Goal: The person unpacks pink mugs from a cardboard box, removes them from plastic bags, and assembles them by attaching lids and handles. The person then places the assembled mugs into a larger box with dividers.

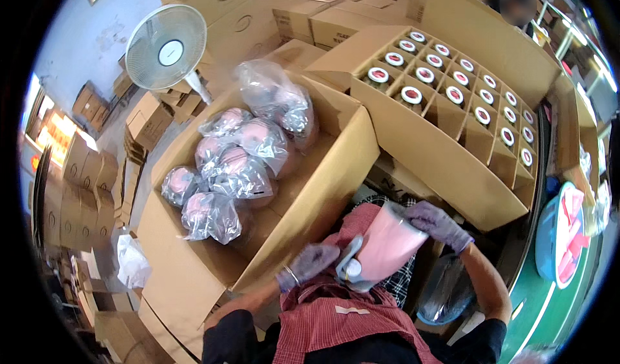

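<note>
A pink cylindrical vessel [387, 242] with a shiny rim lies tilted over my lap. My right hand [439, 223], in a greyish-purple knit glove, grips it at its upper end. A grey-blue part and a round white piece [353, 268] show at its lower end. Just left of that end is my left hand [311, 261], gloved likewise; motion blur hides how its fingers are set. Left of my hands stands an opened cardboard box [336, 177]. Inside it are several pink items in clear plastic bags [236, 164].
Farther right, a divided carton [439, 151] holds several white-lidded containers [411, 95]. A blue basin [549, 238] with pink pieces rests on a green surface [536, 325]. A standing fan [169, 53] and stacked cartons [226, 19] are behind. Another person [513, 6] is at the far right.
</note>
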`<state>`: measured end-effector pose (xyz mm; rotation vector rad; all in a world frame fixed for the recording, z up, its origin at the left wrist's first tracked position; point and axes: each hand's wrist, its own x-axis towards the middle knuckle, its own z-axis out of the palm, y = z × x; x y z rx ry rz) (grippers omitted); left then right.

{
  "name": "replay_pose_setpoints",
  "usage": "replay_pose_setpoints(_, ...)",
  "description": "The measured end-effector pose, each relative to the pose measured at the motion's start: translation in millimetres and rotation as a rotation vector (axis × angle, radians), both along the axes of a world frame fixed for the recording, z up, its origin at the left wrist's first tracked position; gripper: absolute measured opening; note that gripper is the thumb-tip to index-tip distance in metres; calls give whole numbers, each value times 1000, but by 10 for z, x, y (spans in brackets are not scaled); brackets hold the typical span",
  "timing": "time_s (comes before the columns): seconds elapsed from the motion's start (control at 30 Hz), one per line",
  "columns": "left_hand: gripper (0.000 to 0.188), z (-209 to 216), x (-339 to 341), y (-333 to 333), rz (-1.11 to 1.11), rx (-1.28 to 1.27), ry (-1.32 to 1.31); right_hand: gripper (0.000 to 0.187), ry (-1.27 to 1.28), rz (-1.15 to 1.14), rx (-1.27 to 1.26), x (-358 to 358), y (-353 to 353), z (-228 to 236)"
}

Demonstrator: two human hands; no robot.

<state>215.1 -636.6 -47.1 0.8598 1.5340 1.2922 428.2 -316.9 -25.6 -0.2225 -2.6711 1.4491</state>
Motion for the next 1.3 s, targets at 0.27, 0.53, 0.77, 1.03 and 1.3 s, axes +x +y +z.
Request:
replay_pose_setpoints(0.27, 30, -406, -2544, 1715, 524, 33, 564, 26, 39, 92, 70, -354, -166, 52)
replay_pose_setpoints(0.53, 35, -37, -3172, 1924, 490, 770, -422, 35, 56, -75, 221, -371, 20, 403)
replay_pose_setpoints(0.77, 43, 1858, -2218, 1915, 354, 1031, -160, 68, 440, -356, 600, -1521, -11, 714)
replay_pose_setpoints(1.03, 47, 2120, -2031, 2442, 359, 908, 512, 71, 452, -458, 673, -2205, 257, 284)
replay_pose_setpoints(1.3, 49, 737, -1031, 2136, -40, 536, 980, 31, 526, -618, -742, -1550, 207, 739)
